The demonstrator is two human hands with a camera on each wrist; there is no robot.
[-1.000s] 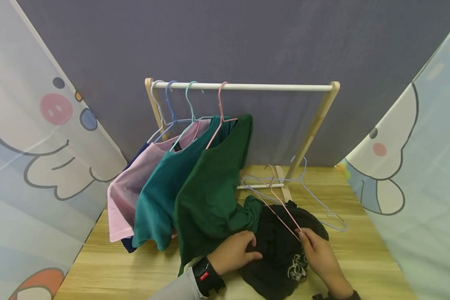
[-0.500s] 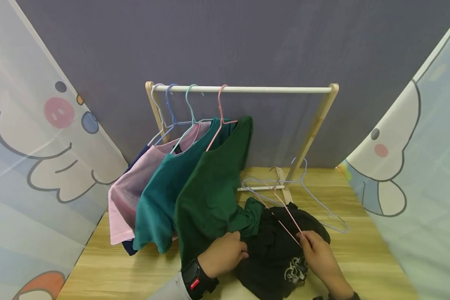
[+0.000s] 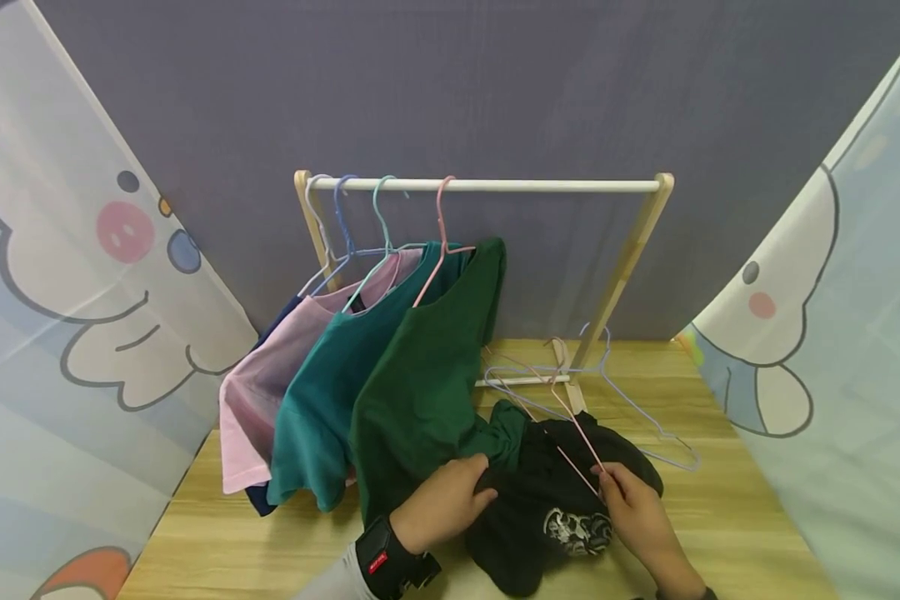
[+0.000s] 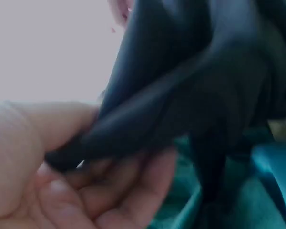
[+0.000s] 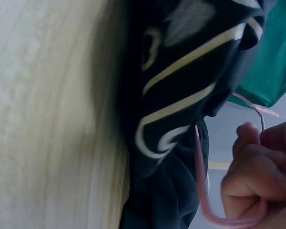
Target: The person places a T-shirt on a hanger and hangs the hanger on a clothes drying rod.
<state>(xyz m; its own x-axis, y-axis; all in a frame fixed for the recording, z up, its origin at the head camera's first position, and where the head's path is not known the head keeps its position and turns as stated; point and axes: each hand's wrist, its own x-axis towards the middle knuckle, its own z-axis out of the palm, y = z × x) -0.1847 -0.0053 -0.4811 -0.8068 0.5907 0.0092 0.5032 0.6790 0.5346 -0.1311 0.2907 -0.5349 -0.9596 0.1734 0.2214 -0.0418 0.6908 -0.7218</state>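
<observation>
A black garment (image 3: 521,529) with a pale print lies bunched on the table. My left hand (image 3: 444,504) pinches its left edge; in the left wrist view the black cloth (image 4: 171,105) runs between thumb and fingers. On the right, my right hand (image 3: 641,517) grips a pink wire hanger (image 3: 579,429) by one end. The hanger stretches away over the garment towards the rack. In the right wrist view, the bent end of the hanger (image 5: 200,176) curves into the curled fingers (image 5: 250,179), beside the printed cloth. Part of the hanger is hidden by black cloth.
Behind stands a rack with a white rail (image 3: 547,186). Pink, teal (image 3: 330,400) and dark green shirts (image 3: 420,400) hang at its left, with navy cloth behind. A lavender hanger (image 3: 645,408) lies on the wooden table (image 3: 727,517). Printed curtains flank both sides.
My left hand has moved left, from resting over the black garment to pinching its edge, and the cloth with its print has shifted. The right hand keeps its grip on the pink hanger.
</observation>
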